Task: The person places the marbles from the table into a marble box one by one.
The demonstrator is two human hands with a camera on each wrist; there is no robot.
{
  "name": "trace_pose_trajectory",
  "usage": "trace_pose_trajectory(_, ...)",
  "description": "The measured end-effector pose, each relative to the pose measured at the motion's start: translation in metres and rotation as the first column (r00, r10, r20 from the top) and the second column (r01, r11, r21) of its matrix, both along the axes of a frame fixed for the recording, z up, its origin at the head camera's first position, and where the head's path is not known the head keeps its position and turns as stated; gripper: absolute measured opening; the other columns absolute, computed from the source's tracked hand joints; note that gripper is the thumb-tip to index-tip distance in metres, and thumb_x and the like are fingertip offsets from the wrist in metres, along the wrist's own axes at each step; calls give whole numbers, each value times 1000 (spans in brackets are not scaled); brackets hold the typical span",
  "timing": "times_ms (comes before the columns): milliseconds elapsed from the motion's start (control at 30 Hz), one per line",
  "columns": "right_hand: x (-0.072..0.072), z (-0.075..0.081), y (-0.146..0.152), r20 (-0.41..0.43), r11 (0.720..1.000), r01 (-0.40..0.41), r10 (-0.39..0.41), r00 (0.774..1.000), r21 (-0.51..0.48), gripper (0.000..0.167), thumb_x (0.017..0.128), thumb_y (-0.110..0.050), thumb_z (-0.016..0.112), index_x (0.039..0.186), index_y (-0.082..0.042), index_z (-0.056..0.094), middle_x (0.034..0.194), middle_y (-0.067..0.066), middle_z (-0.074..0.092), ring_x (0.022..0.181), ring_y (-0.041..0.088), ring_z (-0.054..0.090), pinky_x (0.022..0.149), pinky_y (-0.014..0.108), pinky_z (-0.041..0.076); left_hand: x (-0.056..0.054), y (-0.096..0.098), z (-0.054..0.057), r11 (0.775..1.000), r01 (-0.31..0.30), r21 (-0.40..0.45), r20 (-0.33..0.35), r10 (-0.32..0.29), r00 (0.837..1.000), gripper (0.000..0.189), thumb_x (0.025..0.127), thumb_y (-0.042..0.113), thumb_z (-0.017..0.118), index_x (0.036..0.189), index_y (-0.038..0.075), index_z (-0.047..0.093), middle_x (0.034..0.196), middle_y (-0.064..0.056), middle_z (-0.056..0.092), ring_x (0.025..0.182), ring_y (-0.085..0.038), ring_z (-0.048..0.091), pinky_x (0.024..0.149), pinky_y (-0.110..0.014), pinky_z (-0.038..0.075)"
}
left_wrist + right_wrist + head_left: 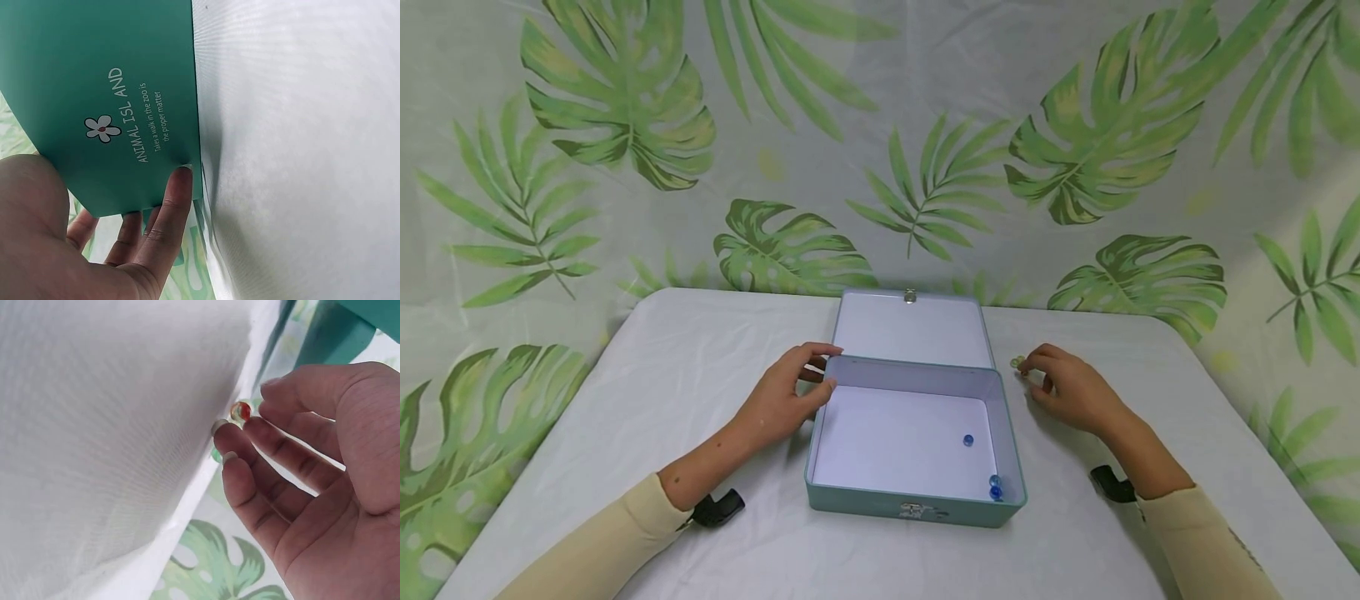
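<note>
My left hand grips a green tin box at its far left corner. In the left wrist view, one fingertip presses the printed green side, and other fingers reach around the corner. Beyond the box's right side, my right hand hovers low over the white cloth with loosely bent fingers. A marble with red in it shows right at its fingertips in the right wrist view. A yellowish-green marble lies by the fingertips in the head view. Inside the box are a blue marble and more blue marbles near the front right corner.
The box's hinged lid lies back behind it, with a metal clasp at the far edge. A white cloth covers the table. Behind hangs a leaf-print curtain. Black wrist mounts sit under both forearms.
</note>
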State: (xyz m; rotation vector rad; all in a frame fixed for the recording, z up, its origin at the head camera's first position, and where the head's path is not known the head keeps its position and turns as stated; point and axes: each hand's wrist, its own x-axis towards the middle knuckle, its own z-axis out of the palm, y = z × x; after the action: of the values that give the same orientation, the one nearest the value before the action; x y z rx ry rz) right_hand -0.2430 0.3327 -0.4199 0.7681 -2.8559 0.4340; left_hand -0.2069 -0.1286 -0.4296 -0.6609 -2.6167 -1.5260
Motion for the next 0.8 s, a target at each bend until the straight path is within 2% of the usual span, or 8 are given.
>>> trace_pose_trajectory(200, 1, 0, -2, 5, 1000, 5, -5, 1000, -1, 19, 89, 3, 76, 107, -3, 76, 115, 11, 67, 79, 14, 59, 67, 35, 51, 0, 0, 1, 1000, -7, -5, 17, 7, 1000, 43, 107, 21, 64, 149, 24, 56, 136, -9, 57, 121, -31, 65, 72, -30, 64)
trace_pose_trajectory(433, 0, -1, -1, 2, 1000, -18, 18, 1000, -4, 15, 89, 4, 77, 102, -4, 77, 100, 6, 69, 79, 16, 62, 69, 37, 54, 0, 0, -1, 1000, -14, -18, 6, 14, 1000, 43, 107, 22, 64, 149, 25, 56, 136, -9, 58, 121, -31, 66, 74, -31, 63)
trace_pose_trajectory(600, -1, -1, -1, 32, 1000, -27, 27, 999, -1, 16, 87, 5, 79, 95, -8, 75, 92, 0, 67, 79, 15, 61, 69, 37, 54, 0, 0, -1, 1000, -15, -21, 3, 15, 1000, 43, 107, 22, 64, 149, 25, 55, 136, -9, 58, 121, -30, 66, 74, -31, 63)
trace_pose_trajectory(800, -2, 1, 1, 72, 999, -39, 40, 997, -9, 16, 87, 4, 79, 93, -10, 74, 89, -2, 67, 79, 14, 62, 69, 36, 54, 1, 0, 0, 1000, -15, -21, 9, 16, 1000, 43, 108, 23, 64, 149, 26, 55, 137, -8, 57, 121, -30, 65, 74, -31, 63)
